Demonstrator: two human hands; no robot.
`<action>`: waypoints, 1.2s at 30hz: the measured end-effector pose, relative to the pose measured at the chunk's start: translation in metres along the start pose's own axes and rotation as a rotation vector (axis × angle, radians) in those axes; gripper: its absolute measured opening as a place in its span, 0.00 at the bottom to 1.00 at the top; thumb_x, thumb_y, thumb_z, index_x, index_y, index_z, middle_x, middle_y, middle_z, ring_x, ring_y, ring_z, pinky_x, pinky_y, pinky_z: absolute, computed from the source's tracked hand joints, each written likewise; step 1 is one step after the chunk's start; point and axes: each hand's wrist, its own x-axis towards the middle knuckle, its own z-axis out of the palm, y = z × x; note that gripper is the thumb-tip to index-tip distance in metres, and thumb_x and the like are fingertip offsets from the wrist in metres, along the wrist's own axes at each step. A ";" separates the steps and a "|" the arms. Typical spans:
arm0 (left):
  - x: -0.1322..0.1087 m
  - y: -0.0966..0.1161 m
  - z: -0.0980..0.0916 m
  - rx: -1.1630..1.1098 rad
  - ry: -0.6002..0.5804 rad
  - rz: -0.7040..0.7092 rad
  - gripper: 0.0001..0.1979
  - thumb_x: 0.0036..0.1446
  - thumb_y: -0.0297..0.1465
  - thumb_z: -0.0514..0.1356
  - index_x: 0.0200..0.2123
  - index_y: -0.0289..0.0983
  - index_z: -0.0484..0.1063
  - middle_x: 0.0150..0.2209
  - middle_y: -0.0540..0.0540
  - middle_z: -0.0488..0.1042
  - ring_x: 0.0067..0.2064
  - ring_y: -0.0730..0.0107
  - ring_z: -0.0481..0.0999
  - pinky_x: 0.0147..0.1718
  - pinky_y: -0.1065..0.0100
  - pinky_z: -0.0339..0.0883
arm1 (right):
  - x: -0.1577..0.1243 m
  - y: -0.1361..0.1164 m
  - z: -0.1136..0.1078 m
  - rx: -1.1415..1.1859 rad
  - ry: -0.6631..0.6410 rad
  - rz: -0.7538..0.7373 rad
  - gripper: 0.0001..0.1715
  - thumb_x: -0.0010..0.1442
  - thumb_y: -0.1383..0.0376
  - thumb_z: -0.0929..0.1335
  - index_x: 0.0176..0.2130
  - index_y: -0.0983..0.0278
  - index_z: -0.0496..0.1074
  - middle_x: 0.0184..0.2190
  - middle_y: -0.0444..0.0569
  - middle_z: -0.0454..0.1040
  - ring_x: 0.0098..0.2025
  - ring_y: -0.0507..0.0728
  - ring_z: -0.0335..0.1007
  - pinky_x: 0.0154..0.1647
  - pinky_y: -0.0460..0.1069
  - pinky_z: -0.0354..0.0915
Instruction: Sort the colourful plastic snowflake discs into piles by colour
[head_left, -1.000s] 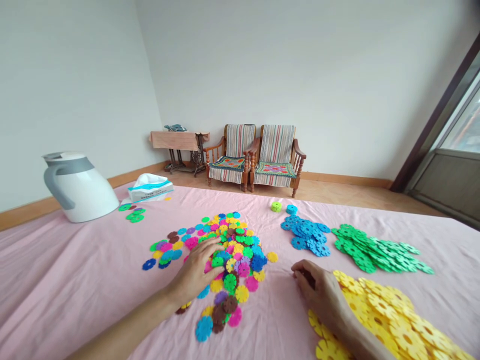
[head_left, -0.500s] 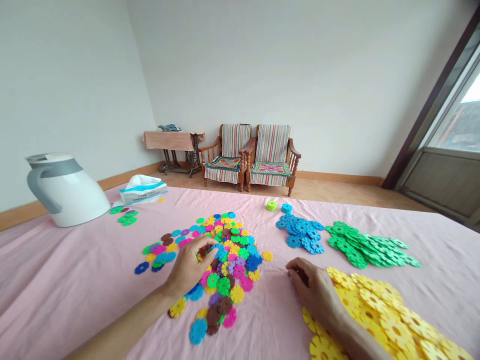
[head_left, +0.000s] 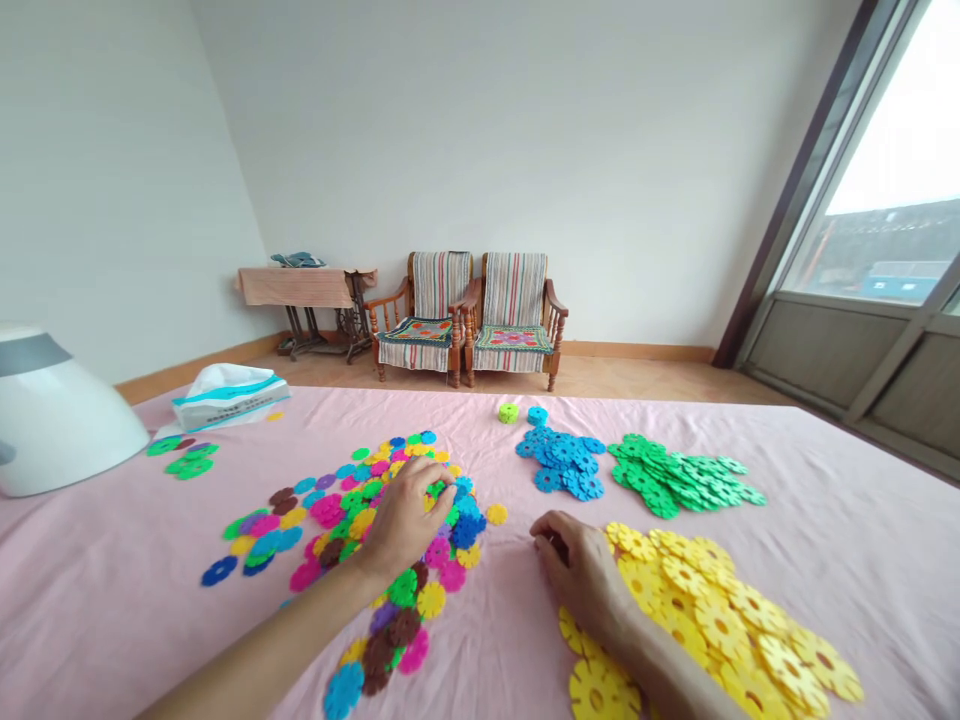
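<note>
My left hand is over the mixed pile of coloured notched discs, its thumb and fingertips curled close together at the pile's right part; what they hold, if anything, I cannot make out. My right hand rests on the cloth with bent fingers, beside the heap of yellow discs; its palm side is hidden. Beyond it lie a blue disc pile and a green disc pile. A single yellow disc sits between the two hands.
A pink cloth covers the table. At the left stand a white and grey jug and a tissue box, with a few green discs nearby. Light green and blue stacks sit at the back.
The view has turned to the right, so the scene sits further left. My left hand has shifted across the mixed pile, towards its far side. My right hand stays beside the yellow heap.
</note>
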 end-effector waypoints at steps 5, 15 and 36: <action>0.029 0.010 0.030 -0.159 -0.076 -0.162 0.05 0.51 0.29 0.58 0.25 0.37 0.72 0.25 0.49 0.74 0.31 0.66 0.74 0.33 0.67 0.66 | 0.001 0.001 0.000 0.021 0.005 -0.003 0.10 0.54 0.72 0.60 0.31 0.63 0.69 0.27 0.45 0.72 0.29 0.53 0.67 0.30 0.45 0.57; 0.086 0.029 0.112 -0.303 -0.270 -0.298 0.04 0.54 0.26 0.59 0.30 0.31 0.73 0.22 0.48 0.76 0.22 0.72 0.77 0.20 0.75 0.67 | 0.002 0.001 0.002 0.054 0.004 0.009 0.10 0.55 0.73 0.61 0.31 0.64 0.70 0.27 0.45 0.72 0.28 0.52 0.65 0.29 0.45 0.56; -0.041 -0.031 -0.042 0.454 -0.591 0.119 0.25 0.63 0.43 0.52 0.63 0.54 0.54 0.68 0.47 0.49 0.67 0.50 0.48 0.60 0.42 0.44 | 0.000 0.004 0.000 0.018 -0.015 -0.030 0.08 0.56 0.69 0.60 0.31 0.63 0.69 0.26 0.45 0.71 0.26 0.52 0.65 0.29 0.46 0.58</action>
